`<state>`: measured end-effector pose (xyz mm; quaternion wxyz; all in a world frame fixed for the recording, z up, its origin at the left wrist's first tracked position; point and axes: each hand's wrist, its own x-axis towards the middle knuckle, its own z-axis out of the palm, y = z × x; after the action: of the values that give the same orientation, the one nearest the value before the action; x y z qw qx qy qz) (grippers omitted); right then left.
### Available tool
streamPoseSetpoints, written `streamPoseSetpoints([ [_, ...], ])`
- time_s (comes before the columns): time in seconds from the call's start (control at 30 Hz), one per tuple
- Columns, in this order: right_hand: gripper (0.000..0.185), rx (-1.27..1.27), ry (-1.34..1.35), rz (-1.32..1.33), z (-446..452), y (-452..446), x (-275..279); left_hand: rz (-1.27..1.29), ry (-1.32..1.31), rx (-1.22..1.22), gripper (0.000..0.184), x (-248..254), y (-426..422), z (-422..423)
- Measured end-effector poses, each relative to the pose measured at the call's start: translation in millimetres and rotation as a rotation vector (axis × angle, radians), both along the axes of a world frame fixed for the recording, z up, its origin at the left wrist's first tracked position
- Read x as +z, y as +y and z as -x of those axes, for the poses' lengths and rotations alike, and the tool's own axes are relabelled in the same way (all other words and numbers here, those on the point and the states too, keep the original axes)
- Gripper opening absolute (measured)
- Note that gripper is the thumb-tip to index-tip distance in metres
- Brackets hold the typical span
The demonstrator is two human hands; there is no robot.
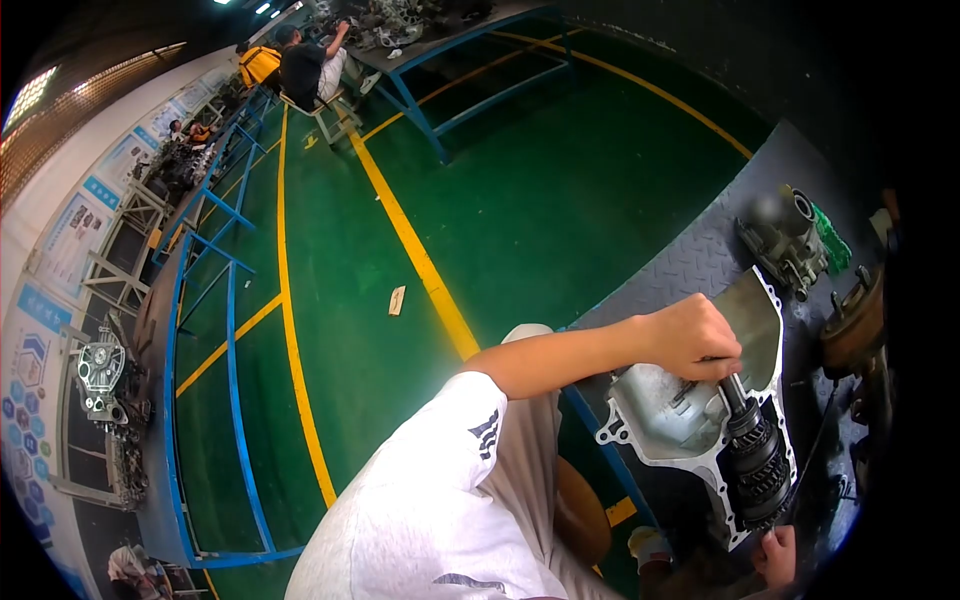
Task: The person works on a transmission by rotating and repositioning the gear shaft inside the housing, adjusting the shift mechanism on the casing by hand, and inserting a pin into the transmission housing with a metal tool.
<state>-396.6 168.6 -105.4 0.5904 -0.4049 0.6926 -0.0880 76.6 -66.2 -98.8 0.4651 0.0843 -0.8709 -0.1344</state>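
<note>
My left hand [695,340] is closed around the upper end of a gear shaft [755,450], a dark metal shaft stacked with toothed gears. The shaft lies along the right side of an open cast-metal gearbox housing [665,415], which has a pale flange with bolt holes. At the bottom right, my right hand [775,557] shows only in part, its fingers curled close by the shaft's lower end. What those fingers hold, if anything, is hidden.
A metal casting [785,240] with green material beside it stands farther along the workbench [690,250]. A rusty round part [855,320] sits at the right. Across the green floor, a person [310,70] sits on a stool by another bench. Blue frames [235,400] run along the left.
</note>
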Motion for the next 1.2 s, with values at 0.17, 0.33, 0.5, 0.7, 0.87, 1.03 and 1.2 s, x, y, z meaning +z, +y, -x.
streamPoseSetpoints([
  [0.17,0.031,0.06,0.008,0.138,-7,2,2,-0.001,0.008,0.027,0.032,2,2,0],
  [0.33,0.035,-0.276,0.016,0.264,31,30,-54,-0.018,0.019,0.024,0.034,-2,1,2],
  [0.5,0.034,0.432,0.521,0.54,-66,5,41,-0.018,0.01,0.032,0.035,-3,0,1],
  [0.7,0.04,0.264,0.256,0.223,-11,4,21,-0.028,0.047,0.013,0.036,-6,-1,3],
  [0.87,0.037,0.11,-0.12,-0.041,79,5,-42,-0.02,0.053,0.021,0.036,-6,-2,4],
  [1.03,0.051,0.225,-0.054,0.139,15,1,-5,-0.034,0.053,0.023,0.036,-7,-2,4],
  [1.2,0.057,0.114,0.145,0.358,-10,8,-22,-0.035,0.032,0.035,0.036,-7,-1,5],
])
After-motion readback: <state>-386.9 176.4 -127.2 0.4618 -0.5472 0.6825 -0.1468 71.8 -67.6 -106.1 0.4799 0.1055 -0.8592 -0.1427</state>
